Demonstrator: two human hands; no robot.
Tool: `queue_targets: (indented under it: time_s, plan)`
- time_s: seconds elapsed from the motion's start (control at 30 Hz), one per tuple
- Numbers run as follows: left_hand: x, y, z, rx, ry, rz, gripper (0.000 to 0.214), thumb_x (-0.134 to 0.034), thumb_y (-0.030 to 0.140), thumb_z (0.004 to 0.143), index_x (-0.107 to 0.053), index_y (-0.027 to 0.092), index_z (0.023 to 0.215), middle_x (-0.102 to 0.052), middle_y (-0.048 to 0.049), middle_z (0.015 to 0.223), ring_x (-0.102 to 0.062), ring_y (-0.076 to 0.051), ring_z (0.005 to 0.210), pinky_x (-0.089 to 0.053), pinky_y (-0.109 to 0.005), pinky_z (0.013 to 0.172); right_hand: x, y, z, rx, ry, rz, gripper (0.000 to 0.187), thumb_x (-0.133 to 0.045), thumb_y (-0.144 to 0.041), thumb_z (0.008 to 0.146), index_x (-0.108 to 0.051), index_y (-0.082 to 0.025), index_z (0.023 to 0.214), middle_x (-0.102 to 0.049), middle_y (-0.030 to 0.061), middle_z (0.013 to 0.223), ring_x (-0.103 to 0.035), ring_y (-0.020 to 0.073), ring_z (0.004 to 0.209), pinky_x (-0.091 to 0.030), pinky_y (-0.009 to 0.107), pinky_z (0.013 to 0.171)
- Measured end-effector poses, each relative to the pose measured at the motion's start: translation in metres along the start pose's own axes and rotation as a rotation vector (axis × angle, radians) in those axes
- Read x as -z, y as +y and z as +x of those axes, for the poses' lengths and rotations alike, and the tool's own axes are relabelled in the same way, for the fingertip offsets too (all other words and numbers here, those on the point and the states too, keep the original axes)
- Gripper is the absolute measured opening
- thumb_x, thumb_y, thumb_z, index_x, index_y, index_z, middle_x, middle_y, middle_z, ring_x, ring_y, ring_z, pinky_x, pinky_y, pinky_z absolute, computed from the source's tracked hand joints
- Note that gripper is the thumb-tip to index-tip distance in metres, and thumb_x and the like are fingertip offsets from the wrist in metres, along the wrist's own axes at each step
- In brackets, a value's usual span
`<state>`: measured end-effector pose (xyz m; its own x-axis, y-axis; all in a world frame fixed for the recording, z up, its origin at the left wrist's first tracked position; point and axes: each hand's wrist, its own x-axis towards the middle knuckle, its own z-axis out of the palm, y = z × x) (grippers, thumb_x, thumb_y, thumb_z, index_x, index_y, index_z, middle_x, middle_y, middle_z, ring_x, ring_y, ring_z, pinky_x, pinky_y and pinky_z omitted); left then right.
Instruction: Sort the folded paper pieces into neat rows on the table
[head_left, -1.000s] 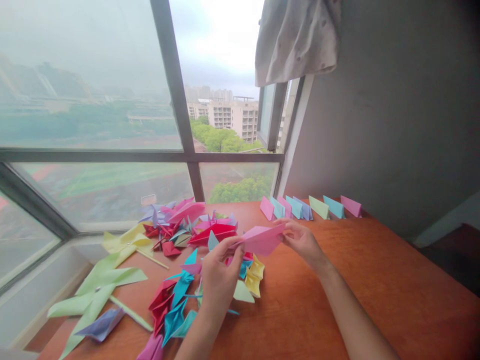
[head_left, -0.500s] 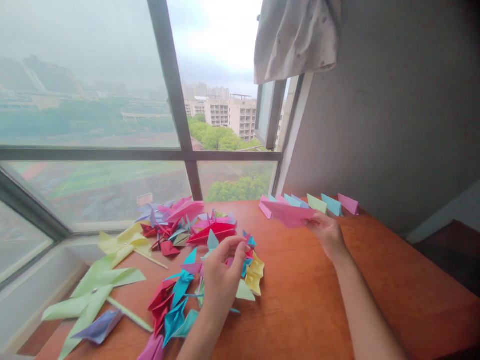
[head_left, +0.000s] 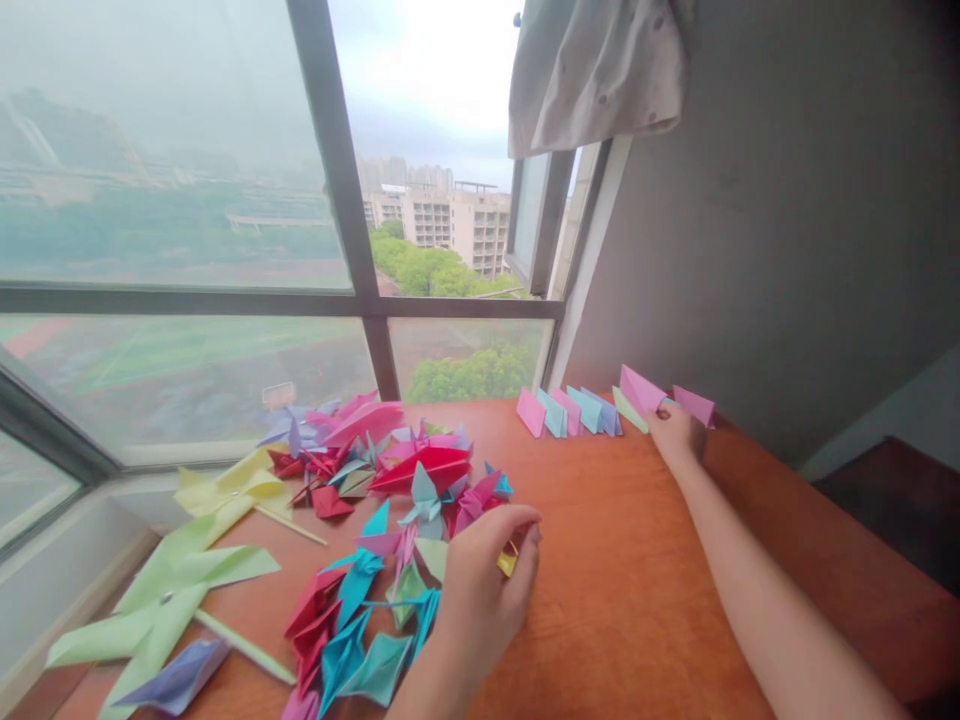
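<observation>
My right hand (head_left: 679,432) pinches a pink folded paper (head_left: 639,388) at the back right of the table. It is over a row of standing folded papers, between a green one (head_left: 628,402) and a pink one (head_left: 694,404), and hides part of the row. My left hand (head_left: 491,560) hovers over the right side of a pile of origami, its thumb and forefinger curled together with nothing seen in them. Yellow folded paper (head_left: 508,560) shows through the gap between them. Nearby lie a magenta origami piece (head_left: 478,498) and a pale teal one (head_left: 426,503).
Green (head_left: 166,600) and yellow (head_left: 234,492) paper pinwheels lie on the left, beside a purple folded paper (head_left: 176,678). Further pink and blue folded papers (head_left: 551,413) stand along the table's back edge. Behind are the window (head_left: 367,300) and a grey wall (head_left: 787,250).
My right hand has carried the pink folded paper right and back, to the row's right part. My left hand has shifted right and slightly down, still curled. The view has moved slightly.
</observation>
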<state>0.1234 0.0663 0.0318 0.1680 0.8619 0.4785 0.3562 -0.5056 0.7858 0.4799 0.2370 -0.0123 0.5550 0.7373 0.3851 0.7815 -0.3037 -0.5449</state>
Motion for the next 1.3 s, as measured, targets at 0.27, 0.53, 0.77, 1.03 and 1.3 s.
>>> queue_targets:
  time_s: [0.27, 0.53, 0.77, 1.03, 1.3]
  plan:
    - [0.003, 0.001, 0.0, 0.001, -0.014, 0.029, 0.015, -0.053, 0.017, 0.089, -0.064, 0.023, 0.098, -0.073, -0.0047, 0.085, -0.069, -0.018, 0.075, -0.055, -0.027, 0.067, -0.033, 0.0, 0.003, -0.027, -0.14, -0.21, 0.027, -0.054, -0.036, 0.08, -0.075, -0.021, 0.087, -0.071, 0.014, 0.087, -0.062, 0.0252, 0.077, -0.041, 0.031, 0.063]
    - [0.003, 0.003, -0.001, -0.004, -0.036, 0.04, 0.015, -0.053, 0.016, 0.088, -0.064, 0.023, 0.097, -0.072, -0.0042, 0.085, -0.068, -0.017, 0.074, -0.054, -0.028, 0.068, -0.036, 0.004, -0.003, -0.037, -0.205, -0.211, 0.03, -0.057, -0.037, 0.076, -0.077, -0.021, 0.093, -0.073, 0.0137, 0.094, -0.064, 0.028, 0.081, -0.042, 0.032, 0.062]
    - [0.001, 0.0, 0.001, -0.01, -0.025, 0.029, 0.016, -0.053, 0.017, 0.089, -0.063, 0.022, 0.1, -0.072, -0.0047, 0.087, -0.067, -0.017, 0.075, -0.054, -0.028, 0.069, -0.003, 0.004, -0.006, -0.08, -0.087, -0.112, 0.038, -0.05, -0.035, 0.081, -0.076, -0.018, 0.102, -0.072, 0.015, 0.105, -0.064, 0.0288, 0.087, -0.043, 0.033, 0.066]
    - [0.004, 0.003, 0.004, -0.038, -0.051, 0.08, 0.018, -0.052, 0.014, 0.089, -0.064, 0.021, 0.1, -0.072, -0.0036, 0.091, -0.066, -0.014, 0.073, -0.052, -0.025, 0.069, 0.002, -0.032, -0.058, 0.029, -0.163, 0.088, 0.034, -0.052, -0.039, 0.078, -0.077, -0.022, 0.094, -0.075, 0.0071, 0.094, -0.066, 0.0257, 0.084, -0.045, 0.03, 0.068]
    - [0.047, 0.022, 0.011, -0.031, -0.069, 0.416, 0.018, -0.053, 0.019, 0.089, -0.065, 0.023, 0.102, -0.073, -0.0043, 0.098, -0.068, -0.02, 0.087, -0.05, -0.029, 0.075, -0.032, -0.059, -0.119, 0.145, -0.323, 0.211, 0.03, -0.05, -0.037, 0.08, -0.076, -0.024, 0.089, -0.076, 0.0042, 0.084, -0.068, 0.0222, 0.079, -0.048, 0.029, 0.07]
